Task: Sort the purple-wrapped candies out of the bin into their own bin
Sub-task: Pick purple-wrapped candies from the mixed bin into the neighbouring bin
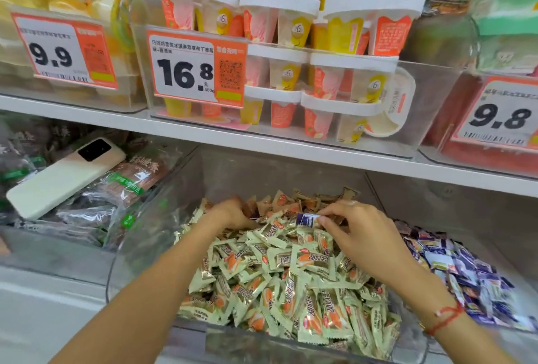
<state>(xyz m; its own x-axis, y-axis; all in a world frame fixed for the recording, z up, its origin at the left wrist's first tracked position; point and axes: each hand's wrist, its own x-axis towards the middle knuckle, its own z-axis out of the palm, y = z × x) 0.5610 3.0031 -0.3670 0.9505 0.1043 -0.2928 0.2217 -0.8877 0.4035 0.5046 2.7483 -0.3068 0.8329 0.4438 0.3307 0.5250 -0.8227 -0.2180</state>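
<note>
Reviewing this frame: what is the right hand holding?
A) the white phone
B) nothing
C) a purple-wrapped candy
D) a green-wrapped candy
C: the right hand pinches a purple-wrapped candy between its fingertips above the green-wrapped candies in the middle bin, while the left hand digs into the pile further back.
</note>
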